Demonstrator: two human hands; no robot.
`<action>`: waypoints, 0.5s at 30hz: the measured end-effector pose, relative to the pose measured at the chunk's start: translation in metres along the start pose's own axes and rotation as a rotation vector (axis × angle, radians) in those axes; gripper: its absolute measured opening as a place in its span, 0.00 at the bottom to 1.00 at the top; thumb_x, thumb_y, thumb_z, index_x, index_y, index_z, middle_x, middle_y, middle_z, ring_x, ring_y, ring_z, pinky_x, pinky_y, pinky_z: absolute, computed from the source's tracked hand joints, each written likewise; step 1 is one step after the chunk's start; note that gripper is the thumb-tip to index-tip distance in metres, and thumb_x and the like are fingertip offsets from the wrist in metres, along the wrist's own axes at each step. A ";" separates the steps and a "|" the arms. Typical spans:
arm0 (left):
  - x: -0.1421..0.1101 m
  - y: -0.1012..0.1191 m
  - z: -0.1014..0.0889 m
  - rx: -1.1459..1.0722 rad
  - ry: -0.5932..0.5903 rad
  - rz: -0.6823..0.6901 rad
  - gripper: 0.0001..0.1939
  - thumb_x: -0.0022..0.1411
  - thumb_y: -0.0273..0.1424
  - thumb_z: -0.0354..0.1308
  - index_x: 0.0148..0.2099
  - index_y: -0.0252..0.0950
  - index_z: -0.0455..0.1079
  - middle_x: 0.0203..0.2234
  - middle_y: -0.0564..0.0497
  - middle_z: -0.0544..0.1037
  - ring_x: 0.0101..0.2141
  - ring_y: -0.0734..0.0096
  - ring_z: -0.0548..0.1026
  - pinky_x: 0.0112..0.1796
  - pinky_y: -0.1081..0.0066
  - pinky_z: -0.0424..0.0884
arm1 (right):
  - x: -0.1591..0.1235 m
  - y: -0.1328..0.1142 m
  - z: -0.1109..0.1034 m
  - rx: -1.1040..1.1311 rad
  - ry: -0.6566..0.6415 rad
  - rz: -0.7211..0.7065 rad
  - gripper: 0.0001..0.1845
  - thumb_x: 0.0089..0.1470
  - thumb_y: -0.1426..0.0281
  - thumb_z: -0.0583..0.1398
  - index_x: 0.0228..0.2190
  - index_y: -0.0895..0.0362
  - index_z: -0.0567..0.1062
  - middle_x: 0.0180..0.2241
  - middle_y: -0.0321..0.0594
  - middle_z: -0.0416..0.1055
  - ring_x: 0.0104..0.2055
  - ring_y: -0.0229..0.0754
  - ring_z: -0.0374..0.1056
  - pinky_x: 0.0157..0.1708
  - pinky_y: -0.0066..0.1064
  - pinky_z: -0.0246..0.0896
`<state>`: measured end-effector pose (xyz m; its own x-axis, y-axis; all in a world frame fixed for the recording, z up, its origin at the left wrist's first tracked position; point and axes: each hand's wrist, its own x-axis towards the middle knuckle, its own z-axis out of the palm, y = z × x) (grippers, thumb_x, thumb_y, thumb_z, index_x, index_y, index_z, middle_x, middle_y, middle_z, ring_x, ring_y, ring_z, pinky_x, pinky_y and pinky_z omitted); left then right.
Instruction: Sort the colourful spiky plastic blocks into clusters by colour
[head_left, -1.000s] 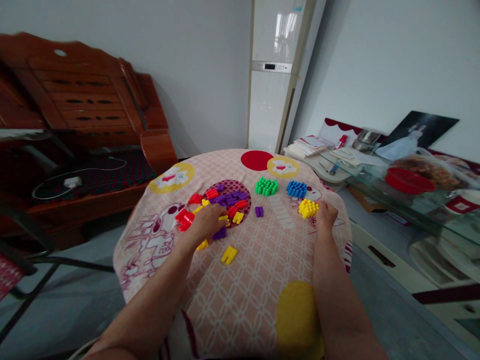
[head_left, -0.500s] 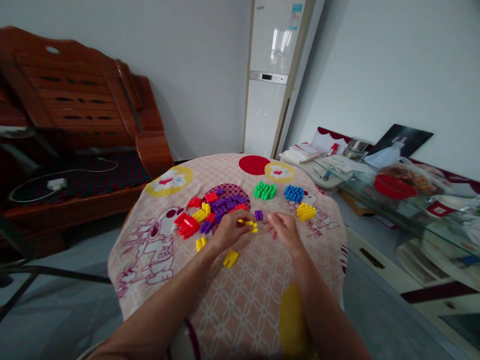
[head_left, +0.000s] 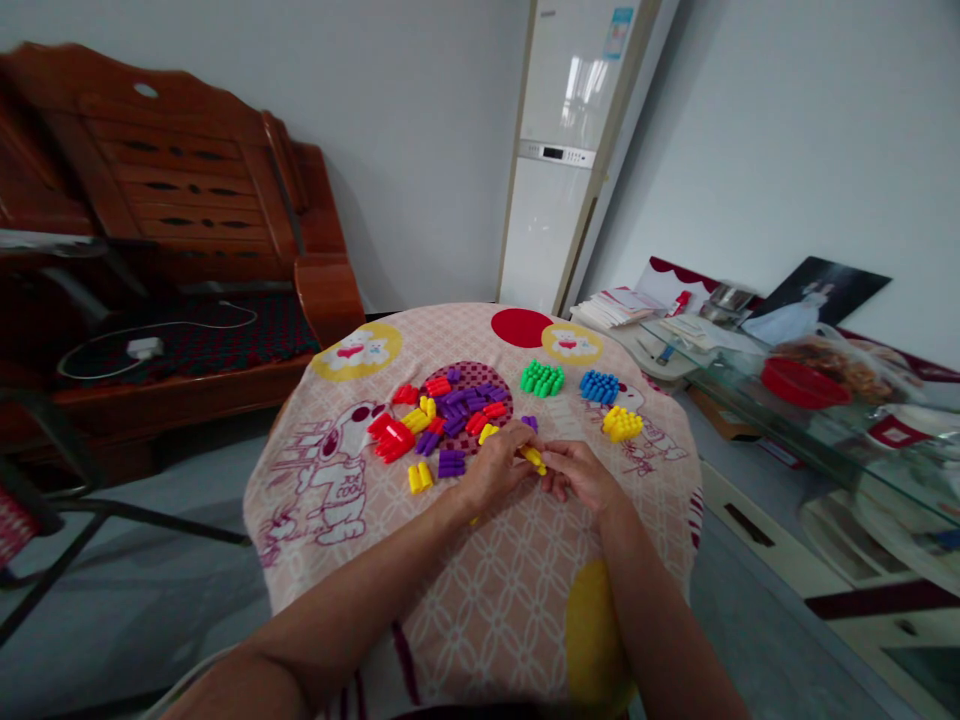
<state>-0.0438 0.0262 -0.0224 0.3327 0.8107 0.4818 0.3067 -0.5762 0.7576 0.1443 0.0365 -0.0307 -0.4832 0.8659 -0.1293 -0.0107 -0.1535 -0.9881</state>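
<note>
A small yellow plastic block (head_left: pixel 533 459) is held over the near middle of the table, between the fingertips of both hands. My left hand (head_left: pixel 495 468) is closed around its left end and hides part of it. From the other side, the fingers of my right hand (head_left: pixel 583 474) pinch its right end. A purple block (head_left: pixel 530 422) lies just beyond the fingers. To the left is a loose pile of purple blocks (head_left: pixel 469 405), red blocks (head_left: pixel 391 437) and yellow blocks (head_left: pixel 415 419). Nearer to me lie a yellow piece (head_left: pixel 420 477) and a purple piece (head_left: pixel 451 463).
Farther back on the round, cloth-covered table (head_left: pixel 510 590) stand block clusters in green (head_left: pixel 541 378), blue (head_left: pixel 600 386) and yellow (head_left: pixel 622 424). A glass-topped cabinet (head_left: pixel 757 370) with clutter is on the right. Behind on the left is a wooden bench (head_left: pixel 180 220).
My right hand has moved in to meet the left, and its fingers have closed on the yellow block. The view has shifted slightly, so the table appears farther right.
</note>
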 end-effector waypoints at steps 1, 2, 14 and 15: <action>0.000 0.000 0.001 0.005 0.006 0.005 0.10 0.54 0.21 0.59 0.40 0.34 0.73 0.37 0.46 0.75 0.39 0.67 0.74 0.40 0.69 0.74 | 0.000 -0.001 0.001 0.001 0.014 -0.007 0.24 0.45 0.56 0.67 0.39 0.61 0.78 0.21 0.36 0.73 0.18 0.34 0.66 0.13 0.21 0.55; 0.000 0.000 0.001 0.004 0.013 0.010 0.12 0.54 0.21 0.59 0.43 0.34 0.73 0.38 0.46 0.75 0.41 0.66 0.74 0.41 0.68 0.74 | 0.000 -0.002 0.001 0.003 0.028 -0.016 0.24 0.44 0.57 0.68 0.40 0.60 0.77 0.21 0.35 0.73 0.18 0.34 0.66 0.13 0.21 0.54; 0.000 -0.003 0.000 -0.038 -0.011 -0.117 0.13 0.58 0.32 0.60 0.46 0.34 0.76 0.36 0.46 0.79 0.37 0.67 0.76 0.38 0.70 0.74 | 0.001 -0.003 0.002 -0.012 0.132 -0.079 0.23 0.45 0.58 0.67 0.41 0.60 0.78 0.23 0.36 0.75 0.20 0.35 0.69 0.15 0.22 0.58; 0.001 -0.004 -0.001 -0.056 -0.016 -0.157 0.13 0.58 0.33 0.61 0.45 0.34 0.76 0.34 0.47 0.79 0.34 0.68 0.76 0.36 0.71 0.73 | 0.001 -0.004 0.003 -0.007 0.136 -0.085 0.24 0.46 0.57 0.66 0.42 0.59 0.77 0.24 0.37 0.75 0.20 0.36 0.69 0.15 0.22 0.59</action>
<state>-0.0454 0.0289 -0.0245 0.2989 0.8883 0.3488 0.3056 -0.4353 0.8468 0.1411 0.0364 -0.0266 -0.3574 0.9323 -0.0544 -0.0405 -0.0737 -0.9965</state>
